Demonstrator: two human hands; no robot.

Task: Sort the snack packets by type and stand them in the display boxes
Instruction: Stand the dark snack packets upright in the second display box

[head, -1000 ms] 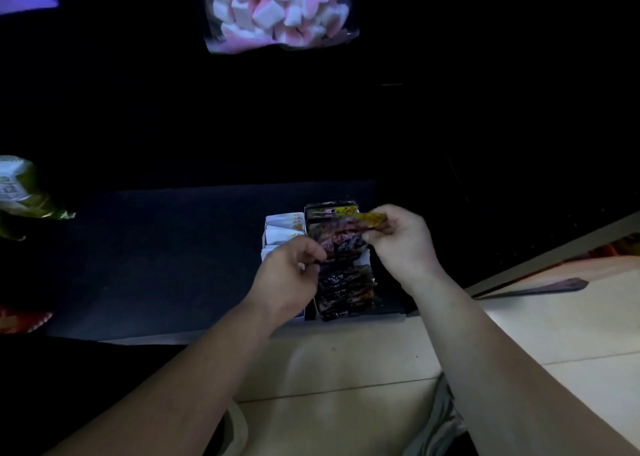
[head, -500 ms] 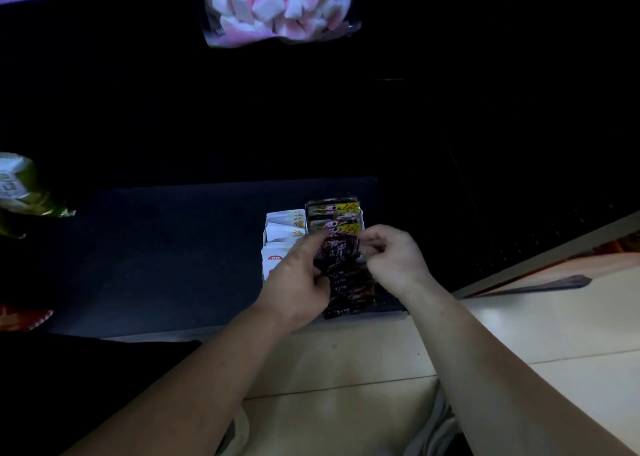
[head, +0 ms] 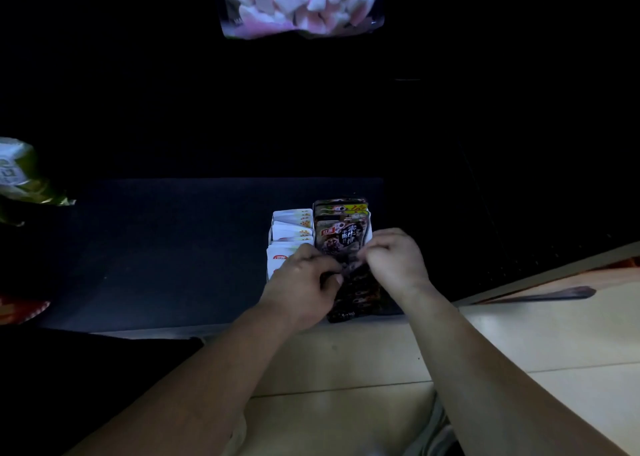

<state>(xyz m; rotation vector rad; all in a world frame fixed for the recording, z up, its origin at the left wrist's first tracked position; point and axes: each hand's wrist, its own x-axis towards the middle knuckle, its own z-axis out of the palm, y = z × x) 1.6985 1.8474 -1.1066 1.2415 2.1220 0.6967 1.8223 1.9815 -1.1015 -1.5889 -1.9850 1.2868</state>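
Left hand [head: 304, 287] and right hand [head: 394, 261] each pinching into the dark snack packets [head: 341, 239], near edge of the dark shelf [head: 156, 254], white packets [head: 289, 228] just left

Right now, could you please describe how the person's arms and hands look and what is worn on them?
The left hand and right hand are bare: no gloves, rings or watch show. The left forearm and right forearm are bare too, no sleeve in view. The dim light hides any fine marks.
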